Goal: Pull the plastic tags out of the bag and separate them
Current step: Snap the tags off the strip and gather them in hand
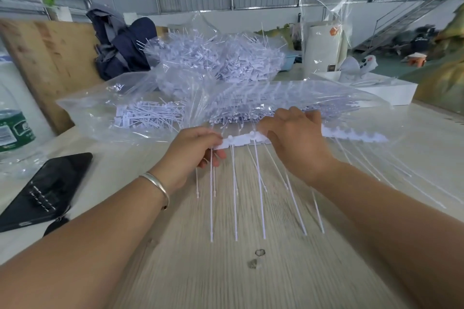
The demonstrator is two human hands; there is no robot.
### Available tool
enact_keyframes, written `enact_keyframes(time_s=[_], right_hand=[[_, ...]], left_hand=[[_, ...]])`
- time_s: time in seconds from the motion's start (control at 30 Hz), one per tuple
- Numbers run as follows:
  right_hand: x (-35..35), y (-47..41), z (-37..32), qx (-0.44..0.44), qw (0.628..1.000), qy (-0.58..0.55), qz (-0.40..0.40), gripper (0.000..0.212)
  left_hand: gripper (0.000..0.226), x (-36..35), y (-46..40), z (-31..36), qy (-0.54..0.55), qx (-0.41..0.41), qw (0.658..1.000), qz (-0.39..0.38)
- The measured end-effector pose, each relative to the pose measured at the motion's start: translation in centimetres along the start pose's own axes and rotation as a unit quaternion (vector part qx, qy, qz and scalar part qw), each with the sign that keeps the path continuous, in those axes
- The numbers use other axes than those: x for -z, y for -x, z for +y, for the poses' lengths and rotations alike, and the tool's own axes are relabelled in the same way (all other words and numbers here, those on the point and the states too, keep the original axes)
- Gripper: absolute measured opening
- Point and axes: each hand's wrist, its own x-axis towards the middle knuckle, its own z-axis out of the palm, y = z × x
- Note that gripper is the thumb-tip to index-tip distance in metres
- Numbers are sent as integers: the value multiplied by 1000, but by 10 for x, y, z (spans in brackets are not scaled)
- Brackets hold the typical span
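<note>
Head view puts both hands over the table (226, 271) with a strip (238, 142) of tags held between them, just in front of the bag (105, 110). My left hand (193, 153) pinches the strip's left end, thumb on top and fingers curled under; my right hand (296, 138) is curled over the strip farther along, though its fingertips are hidden, so I cannot tell exactly how it grips. The rest of the strip runs out to the right, and thin tails (235, 195) hang down from it toward me. More tags fill the bag and a heap (218, 57) behind it. I judge these very light, the heads stiff and the tails whippy, likely to tangle and to snap if yanked. I would hold the flat heads close on either side of a joint and bend there, never tug the tails. A phone (47, 190) lies to my left.
</note>
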Motion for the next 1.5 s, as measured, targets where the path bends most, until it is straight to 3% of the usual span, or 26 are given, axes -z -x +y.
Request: enact_keyframes(time_s=[0.07,0.17,0.4,0.47,0.53,0.67,0.83,1.03,1.23,1.33,1.5], right_hand=[[-4,1,4,-14,993,-96,-65,21],[-12,5,8,-52,967,-211,-134,31],[-17,5,10,-130,927,-346,-72,31],[-14,6,11,-135,914,-374,-78,30],[-13,6,10,-137,908,-387,-90,31],[-12,7,6,-143,906,-380,-115,29],[-13,8,8,-145,896,-408,-99,33],[-17,9,10,-149,886,-431,-77,41],[-16,9,11,-204,851,-479,-69,52],[-17,9,10,-180,869,-456,-74,61],[-20,7,6,-160,872,-455,-83,58]], left_hand=[[18,1,2,2,12,3,1000,-13],[29,1,4,5,28,-14,999,-39],[31,1,4,9,111,47,990,-78],[22,2,4,10,152,81,980,-95],[8,1,4,11,205,99,967,-116],[7,0,4,8,242,101,955,-139],[12,0,2,6,231,101,956,-148],[37,0,1,3,221,99,956,-163],[34,-3,-1,-1,143,114,976,-115],[18,-3,-2,-2,150,106,977,-105],[25,-5,1,1,180,83,967,-161]])
